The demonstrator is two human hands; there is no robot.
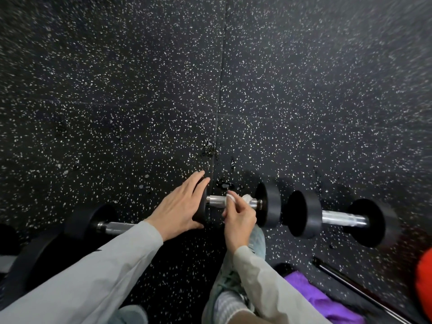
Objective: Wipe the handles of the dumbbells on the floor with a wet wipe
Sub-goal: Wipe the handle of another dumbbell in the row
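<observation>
Three black dumbbells lie in a row on the speckled rubber floor. The middle dumbbell (268,204) has a chrome handle (215,200). My left hand (180,204) rests flat with straight fingers on its left weight. My right hand (237,218) pinches a white wet wipe (230,198) and holds it against that handle. The left dumbbell (86,220) sits partly behind my left sleeve. The right dumbbell (339,218) lies free, its handle bare and shiny.
Wet spots (209,146) mark the floor just beyond the middle dumbbell. A purple cloth (320,298) and a thin metal bar (355,291) lie at the lower right, beside an orange object (424,284). My knee and shoe (231,291) are below my right hand.
</observation>
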